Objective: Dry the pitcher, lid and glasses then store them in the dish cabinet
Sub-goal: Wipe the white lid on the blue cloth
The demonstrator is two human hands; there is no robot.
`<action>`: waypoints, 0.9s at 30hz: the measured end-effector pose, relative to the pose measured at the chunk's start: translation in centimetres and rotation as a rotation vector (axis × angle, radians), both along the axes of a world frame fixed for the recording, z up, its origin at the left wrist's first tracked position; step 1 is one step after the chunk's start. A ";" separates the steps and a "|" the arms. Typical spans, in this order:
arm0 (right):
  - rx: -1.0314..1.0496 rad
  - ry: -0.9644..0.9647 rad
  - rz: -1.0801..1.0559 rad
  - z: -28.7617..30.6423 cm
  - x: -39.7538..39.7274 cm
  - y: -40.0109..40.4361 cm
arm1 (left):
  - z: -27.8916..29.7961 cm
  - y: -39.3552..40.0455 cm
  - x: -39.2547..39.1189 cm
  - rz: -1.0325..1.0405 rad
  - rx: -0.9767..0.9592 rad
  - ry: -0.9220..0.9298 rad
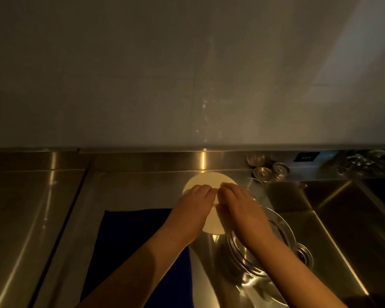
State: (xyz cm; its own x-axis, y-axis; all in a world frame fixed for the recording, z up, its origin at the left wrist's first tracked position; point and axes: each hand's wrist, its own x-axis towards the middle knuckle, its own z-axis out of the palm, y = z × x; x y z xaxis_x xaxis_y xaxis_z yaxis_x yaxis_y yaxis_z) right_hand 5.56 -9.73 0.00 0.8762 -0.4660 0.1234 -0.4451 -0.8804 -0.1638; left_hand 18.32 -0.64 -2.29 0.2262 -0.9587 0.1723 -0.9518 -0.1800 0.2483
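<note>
A pale round lid [209,178] lies on the steel counter [131,190], partly covered by both hands. My left hand [192,210] and my right hand [239,207] rest on it side by side, fingertips curled at its far half. A clear glass pitcher [260,258] lies tipped on its side under my right forearm, at the sink's left edge. A dark blue cloth [129,241] is spread flat on the counter beneath my left forearm. A small clear glass [256,158] stands at the back ledge; it is dim and hard to make out.
The sink basin [347,223] drops away on the right, with its drain [305,254] beside the pitcher. Two metal strainers [271,171] sit on the back ledge. Tap fittings [360,162] are at the far right. A tiled wall [187,74] rises behind the counter.
</note>
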 end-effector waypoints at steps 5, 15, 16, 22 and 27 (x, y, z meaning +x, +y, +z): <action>-0.002 0.005 0.087 -0.9 6.0 0.1 | -1.3 1.1 5.3 0.079 0.010 0.048; 0.112 0.065 0.118 -5.6 16.3 -0.1 | -6.8 1.4 14.5 0.164 0.063 0.098; 0.115 0.065 0.113 -6.3 17.0 -0.2 | -7.3 1.4 15.2 0.163 0.066 0.101; 0.132 0.088 0.114 -9.9 20.4 -0.7 | -9.6 1.2 18.3 0.126 0.148 0.098; 0.127 0.151 0.105 -11.6 22.0 -1.1 | -11.4 0.6 19.9 0.134 0.169 0.119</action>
State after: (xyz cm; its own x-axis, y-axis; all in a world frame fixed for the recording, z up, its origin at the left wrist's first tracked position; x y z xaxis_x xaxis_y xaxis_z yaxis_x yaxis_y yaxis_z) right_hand 27.57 -10.87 -11.61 0.9247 -0.3748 -0.0663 -0.3801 -0.8997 -0.2145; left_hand 38.19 -0.07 -13.69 0.3624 -0.9317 -0.0234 -0.8825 -0.3511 0.3131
